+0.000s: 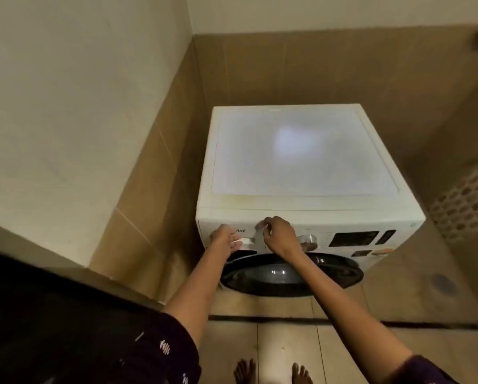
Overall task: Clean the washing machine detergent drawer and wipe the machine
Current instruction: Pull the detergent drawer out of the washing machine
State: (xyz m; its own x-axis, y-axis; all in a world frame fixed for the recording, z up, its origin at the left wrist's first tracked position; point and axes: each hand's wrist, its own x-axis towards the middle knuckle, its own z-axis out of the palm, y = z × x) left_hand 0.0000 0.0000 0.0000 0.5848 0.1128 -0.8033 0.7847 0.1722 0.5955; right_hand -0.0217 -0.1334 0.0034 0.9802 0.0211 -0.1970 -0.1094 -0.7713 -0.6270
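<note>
The tiled wall (138,173) closes the corner at 9 o'clock of the white front-loading washing machine (301,207), which stands on the floor (287,342) at 12 o'clock from the person's bare feet (244,370). The detergent drawer (250,232) sits shut and flush in the front panel, at 9 o'clock of the silver program dial (309,241) and at 11 o'clock of the round dark door (329,268). The left hand (225,239) lies against the drawer's left part, its fingers reaching toward the pale handle recess (247,241) at its 3 o'clock. Blur hides whether they hook inside it. The right hand (280,238) hovers at the drawer's right end with fingers curled and tips near the drawer's upper edge. Whether it pinches anything I cannot tell. The drawer front is white plastic with part of a dark brand word showing, and the lid edge above it looks yellowed. I judge the drawer light, stiff and smooth, probably slick with detergent residue, and likely to catch on its stop. The recess is the place to pull from, with 1 hand supporting the tray from below as it slides out. At 3 o'clock of the dial sits the dark display (352,238).
</note>
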